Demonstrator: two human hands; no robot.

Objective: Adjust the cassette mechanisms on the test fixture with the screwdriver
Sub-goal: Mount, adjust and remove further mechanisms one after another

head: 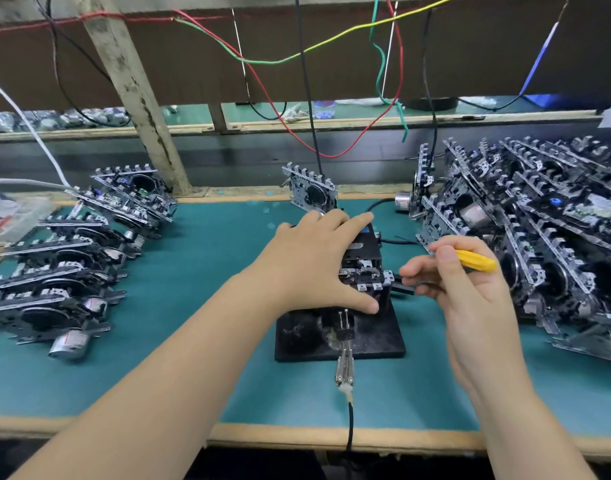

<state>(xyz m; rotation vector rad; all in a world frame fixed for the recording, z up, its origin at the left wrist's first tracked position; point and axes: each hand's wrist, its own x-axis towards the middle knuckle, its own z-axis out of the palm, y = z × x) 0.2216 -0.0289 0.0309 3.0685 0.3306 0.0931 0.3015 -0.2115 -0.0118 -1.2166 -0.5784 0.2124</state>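
right grip [446,271] pinches the yellow-handled screwdriver [477,260], its tip seemingly near the right edge of the silver-and-black cassette mechanism [364,271], though the shaft is hard to make out. my left hand [311,261] lies flat-fingered over that mechanism, steadying it on the black block-shaped test fixture [377,336]. i judge i'm mid-adjustment; next the tip must seat in its screw. stacked mechanisms [539,230] crowd my right elbow; the green surface [207,306] on the left gives more room.
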